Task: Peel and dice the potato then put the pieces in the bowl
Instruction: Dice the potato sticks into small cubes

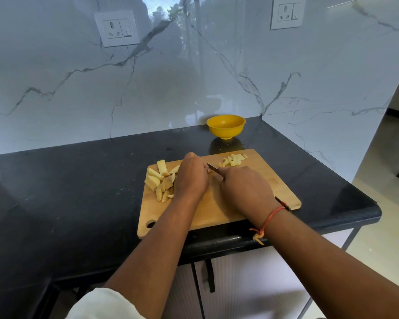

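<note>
A wooden board (251, 180) lies on the black tabletop (78, 192), with its hanging hole at the near left corner. The left hand (191, 178) rests on the middle of the board, fingers curled downward; what it presses on is hidden beneath it, so its hold cannot be determined. The right hand (244, 189) is closed around the handle of a knife (213, 168), and the blade points away and to the left, its tip just beside the left hand's knuckles. Long potato strips (160, 180) lie in a loose pile on the left part of the board, touching the left hand's outer side. Smaller diced pieces (233, 160) sit in a cluster near the far edge of the board, beyond the right hand. A yellow bowl (226, 126) stands upright on the tabletop just beyond the far edge of the board, near the marble wall (217, 65). A red thread (271, 217) circles the right wrist.
</note>
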A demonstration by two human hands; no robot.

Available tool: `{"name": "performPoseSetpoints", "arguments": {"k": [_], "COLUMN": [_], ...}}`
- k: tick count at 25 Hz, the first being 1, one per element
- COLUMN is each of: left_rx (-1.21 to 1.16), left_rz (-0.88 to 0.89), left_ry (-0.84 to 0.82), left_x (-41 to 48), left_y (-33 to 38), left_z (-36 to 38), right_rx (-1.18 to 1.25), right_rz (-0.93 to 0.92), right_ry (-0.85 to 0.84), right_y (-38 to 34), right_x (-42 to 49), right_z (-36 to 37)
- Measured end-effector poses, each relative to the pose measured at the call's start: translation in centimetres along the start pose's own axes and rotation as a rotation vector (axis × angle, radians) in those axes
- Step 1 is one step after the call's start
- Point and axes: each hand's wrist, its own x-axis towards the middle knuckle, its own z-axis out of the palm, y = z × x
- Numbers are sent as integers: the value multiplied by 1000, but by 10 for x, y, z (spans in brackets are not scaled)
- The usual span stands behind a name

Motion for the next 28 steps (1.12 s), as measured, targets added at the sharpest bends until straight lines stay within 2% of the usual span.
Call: {"name": "performPoseSetpoints", "arguments": {"k": [11, 16, 21, 28], "left_rx": [56, 30, 45, 80], "left_rz": [57, 74, 138, 49], "left_ry": [39, 41, 62, 110], "left_x": [-7, -9, -15, -14], "left_y": [3, 5, 6, 7], "left_z": [-2, -6, -12, -7], "right_rx": [-105, -123, -3, 66], "right_rz": [-46, -21, -5, -27], "right_ry": [-83, -22, 54, 106], "right_y": [18, 32, 33, 11], "right_x": [-35, -27, -20, -10], "right_z": [-12, -9, -6, -4]}}
